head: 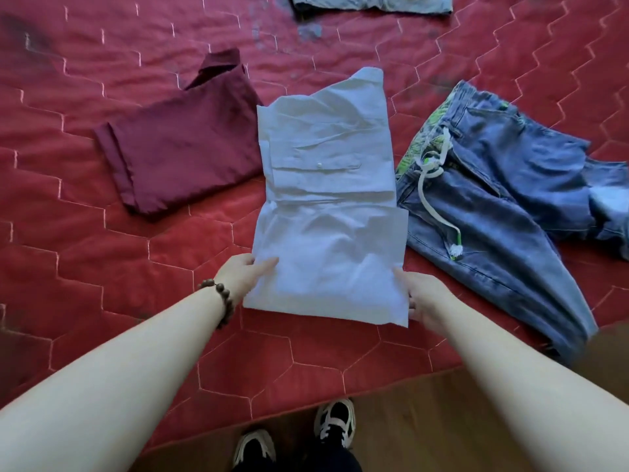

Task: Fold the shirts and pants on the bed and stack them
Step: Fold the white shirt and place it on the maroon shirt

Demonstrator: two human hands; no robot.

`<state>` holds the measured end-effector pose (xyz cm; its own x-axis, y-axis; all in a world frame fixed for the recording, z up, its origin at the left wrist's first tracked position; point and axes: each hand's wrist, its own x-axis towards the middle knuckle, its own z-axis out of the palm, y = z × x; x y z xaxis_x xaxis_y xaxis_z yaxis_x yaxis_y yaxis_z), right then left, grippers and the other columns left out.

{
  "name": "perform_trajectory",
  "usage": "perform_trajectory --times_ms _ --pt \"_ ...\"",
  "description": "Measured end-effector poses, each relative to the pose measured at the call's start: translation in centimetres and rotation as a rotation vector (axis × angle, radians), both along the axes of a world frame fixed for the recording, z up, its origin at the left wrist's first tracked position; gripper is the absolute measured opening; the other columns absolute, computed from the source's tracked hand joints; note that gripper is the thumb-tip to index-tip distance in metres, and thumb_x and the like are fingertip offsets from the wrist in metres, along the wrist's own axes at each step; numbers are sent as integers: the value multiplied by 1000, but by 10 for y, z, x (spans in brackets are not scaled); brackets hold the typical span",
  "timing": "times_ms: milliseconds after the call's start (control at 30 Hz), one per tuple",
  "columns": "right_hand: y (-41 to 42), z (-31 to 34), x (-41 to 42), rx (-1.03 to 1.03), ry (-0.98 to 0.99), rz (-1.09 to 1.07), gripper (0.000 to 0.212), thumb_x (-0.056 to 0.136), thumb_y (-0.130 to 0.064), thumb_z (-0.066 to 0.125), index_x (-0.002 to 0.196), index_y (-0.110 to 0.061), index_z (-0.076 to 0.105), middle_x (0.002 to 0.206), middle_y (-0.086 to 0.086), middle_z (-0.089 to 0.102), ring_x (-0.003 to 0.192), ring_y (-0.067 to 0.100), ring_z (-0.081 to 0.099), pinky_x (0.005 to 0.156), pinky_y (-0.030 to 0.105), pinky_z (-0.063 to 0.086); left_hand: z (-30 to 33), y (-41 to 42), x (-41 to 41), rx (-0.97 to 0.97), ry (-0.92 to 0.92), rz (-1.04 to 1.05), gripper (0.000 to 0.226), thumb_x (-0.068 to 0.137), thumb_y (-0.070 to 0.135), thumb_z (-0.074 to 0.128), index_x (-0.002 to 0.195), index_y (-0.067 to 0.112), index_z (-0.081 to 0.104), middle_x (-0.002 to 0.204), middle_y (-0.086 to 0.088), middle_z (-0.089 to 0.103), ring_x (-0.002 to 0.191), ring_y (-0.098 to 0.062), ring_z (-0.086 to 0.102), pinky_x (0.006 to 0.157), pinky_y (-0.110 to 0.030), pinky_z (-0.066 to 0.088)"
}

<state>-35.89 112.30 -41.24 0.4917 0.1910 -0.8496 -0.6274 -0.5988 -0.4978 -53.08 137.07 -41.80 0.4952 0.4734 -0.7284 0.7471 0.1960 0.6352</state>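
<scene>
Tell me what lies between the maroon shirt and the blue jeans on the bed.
The head view shows the white shirt lying between the maroon shirt and the blue jeans, with both hands gripping its near corners.

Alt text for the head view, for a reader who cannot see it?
Both hands, left and right, grip the near corners of a white shirt folded lengthwise on a red quilted bedspread. A folded maroon shirt lies left, unfolded blue jeans right.
</scene>
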Motion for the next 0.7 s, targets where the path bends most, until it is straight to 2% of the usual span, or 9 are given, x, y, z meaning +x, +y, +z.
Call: perform_trajectory --times_ms 67,167,233,267,333,433,533,600,700 --pt "4 -8 3 57 -91 -56 27 91 -29 62 97 -3 65 90 13 66 78 24 60 61 28 44 -7 -4 6 173 30 -56 52 77 46 71 95 -3 65 86 -16 69 75 -31 63 69 -38 48" --pt "14 -9 9 136 -187 -111 19 88 -20 67 97 -4 63 99 14 70 83 27 66 68 34 53 -9 -7 17 298 6 -29 25 83 30 69 72 9 62 65 -3 63 60 -19 55 53 -23 39" --pt "21 -9 12 140 -250 -119 7 88 -15 65 88 -9 64 95 14 70 84 28 66 75 42 55 -7 -6 22 358 -41 -31 32 87 23 63 59 13 51 51 7 47 49 -11 42 44 -19 31" --pt "25 -6 15 127 -326 -99 9 89 -16 63 82 -11 64 89 12 69 80 26 63 73 42 53 -7 -2 24 367 -83 -23 31 89 22 59 62 9 51 54 4 44 50 -11 39 48 -21 32" --pt "31 -2 25 191 -451 -105 17 92 -20 61 76 -14 64 79 6 65 73 20 58 66 34 49 -4 5 26 268 -215 87 26 92 24 55 78 4 60 66 -3 53 60 -16 47 58 -29 39" --pt "45 5 41 292 -484 -124 21 95 -23 57 76 -16 63 69 -3 61 63 9 54 58 22 45 -9 13 24 95 -312 251 23 90 32 57 84 13 68 79 -6 64 71 -20 57 67 -36 48" --pt "47 -7 49 49 -404 46 24 93 -31 58 80 -10 56 65 5 44 59 17 40 54 27 32 -23 14 22 114 -163 193 36 85 39 57 88 4 64 80 -8 63 73 -22 57 70 -38 47" --pt "43 -16 45 -27 -258 99 20 90 -25 61 77 -10 55 65 6 46 59 18 42 53 27 33 -30 16 25 185 -58 119 42 90 39 51 84 -2 57 75 -7 56 68 -19 50 65 -34 41" --pt "36 -23 38 -120 -349 146 33 88 -15 57 57 -13 44 57 4 43 50 17 37 47 22 27 -30 14 29 272 -9 39 35 94 36 40 70 11 43 67 -4 42 62 -18 38 59 -32 31"
